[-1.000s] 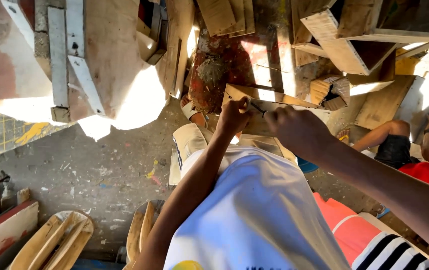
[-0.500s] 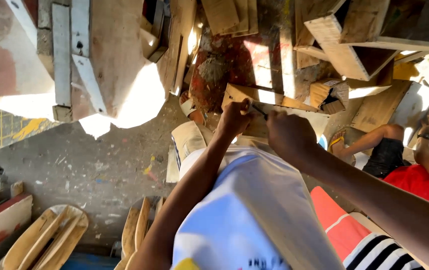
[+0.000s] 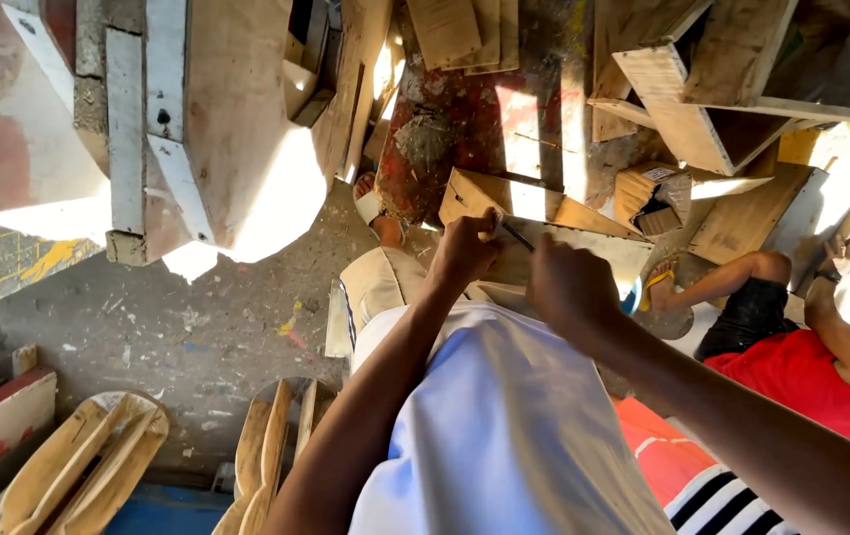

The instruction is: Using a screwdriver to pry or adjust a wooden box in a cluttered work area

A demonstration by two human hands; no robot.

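My left hand [image 3: 464, 254] grips the near edge of a light wooden board [image 3: 583, 214] that lies tilted in front of my knees. My right hand [image 3: 567, 289] is closed around a thin dark pencil-like tool [image 3: 516, 234]. The tool's tip rests on the board just right of my left hand. The two hands are close together above my tan trousers [image 3: 375, 282] and white shirt [image 3: 504, 436], which hide the board's lower part.
A person in a red shirt [image 3: 801, 369] sits at the right, one bare leg [image 3: 732, 277] stretched toward the board. White-painted wooden frames [image 3: 187, 129] stand at the upper left, wooden boxes [image 3: 702, 109] at the upper right, and curved wooden pieces [image 3: 88, 466] at the lower left on the concrete floor.
My right hand has drawn a little closer to my left hand on the board. The person in red has shifted slightly right in view.
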